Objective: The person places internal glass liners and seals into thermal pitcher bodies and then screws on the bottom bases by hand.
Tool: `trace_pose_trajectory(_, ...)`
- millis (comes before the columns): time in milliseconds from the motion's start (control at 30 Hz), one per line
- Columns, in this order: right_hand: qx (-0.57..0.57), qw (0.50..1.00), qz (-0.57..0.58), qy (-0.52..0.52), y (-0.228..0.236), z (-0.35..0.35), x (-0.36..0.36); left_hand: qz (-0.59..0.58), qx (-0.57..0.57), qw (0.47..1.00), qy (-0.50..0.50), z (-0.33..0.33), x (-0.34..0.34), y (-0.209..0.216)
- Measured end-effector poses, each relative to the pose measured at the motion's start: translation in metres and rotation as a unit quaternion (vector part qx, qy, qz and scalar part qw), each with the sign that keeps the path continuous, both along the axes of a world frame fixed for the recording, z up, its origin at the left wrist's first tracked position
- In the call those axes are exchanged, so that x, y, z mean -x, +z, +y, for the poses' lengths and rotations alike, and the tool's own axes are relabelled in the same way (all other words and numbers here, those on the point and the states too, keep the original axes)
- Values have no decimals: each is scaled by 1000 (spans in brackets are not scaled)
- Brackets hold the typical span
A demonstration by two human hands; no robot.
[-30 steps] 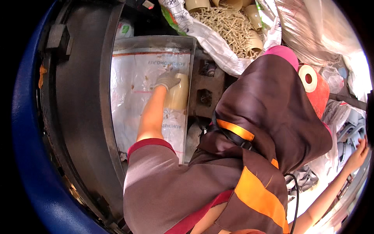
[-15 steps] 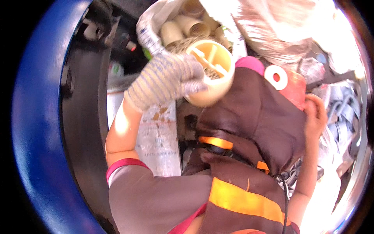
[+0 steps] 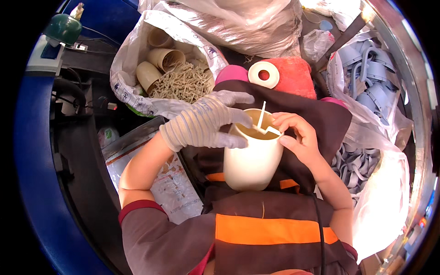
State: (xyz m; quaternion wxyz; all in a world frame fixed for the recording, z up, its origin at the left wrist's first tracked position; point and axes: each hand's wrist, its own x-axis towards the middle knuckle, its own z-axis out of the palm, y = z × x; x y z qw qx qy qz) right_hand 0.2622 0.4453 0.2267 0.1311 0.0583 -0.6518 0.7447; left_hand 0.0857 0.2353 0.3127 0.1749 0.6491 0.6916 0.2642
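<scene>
My left hand (image 3: 206,123), in a striped grey work glove, grips a cream plastic cup (image 3: 251,160) by its rim and side, holding it upright over my lap. My bare right hand (image 3: 297,137) rests on the cup's far rim, fingertips pinching a thin white plastic sprue (image 3: 262,120) that sticks up out of the cup's mouth. A dark brown cloth with orange stripes (image 3: 275,231) covers my lap beneath the cup.
A printed sack (image 3: 137,98) at upper left holds more cream cups (image 3: 160,62) and a heap of beige sprue pieces (image 3: 183,82). Clear bags of blue-grey plastic handles (image 3: 366,68) lie on the right. A red and pink plush cushion (image 3: 293,73) sits ahead. A blue machine frame (image 3: 41,183) curves along the left.
My gloved left hand has carried the cup from the tray on the left up and over to my lap. My right hand came in from the far right and took the sprue at the rim.
</scene>
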Motion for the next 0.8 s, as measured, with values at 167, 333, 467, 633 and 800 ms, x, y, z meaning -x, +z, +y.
trace_pose_trajectory(167, -286, 947, -56, -138, 15, 6, 13, -202, 93, 969, 110, 5, 1, -22)
trace_pose_trajectory(333, -396, 913, -72, -67, 40, -5, 13, -199, 21, 971, 127, 28, -12, -23)
trace_pose_trajectory(467, -169, 981, -96, 12, 35, 15, 5, -174, -78, 982, 3, 36, -8, -10)
trace_pose_trajectory(633, -151, 985, -77, 38, 15, 25, -7, -99, -108, 981, -124, 38, -26, -51)
trace_pose_trajectory(800, -259, 965, -10, 44, 13, 26, -28, -282, -116, 924, 231, 5, -5, -69)
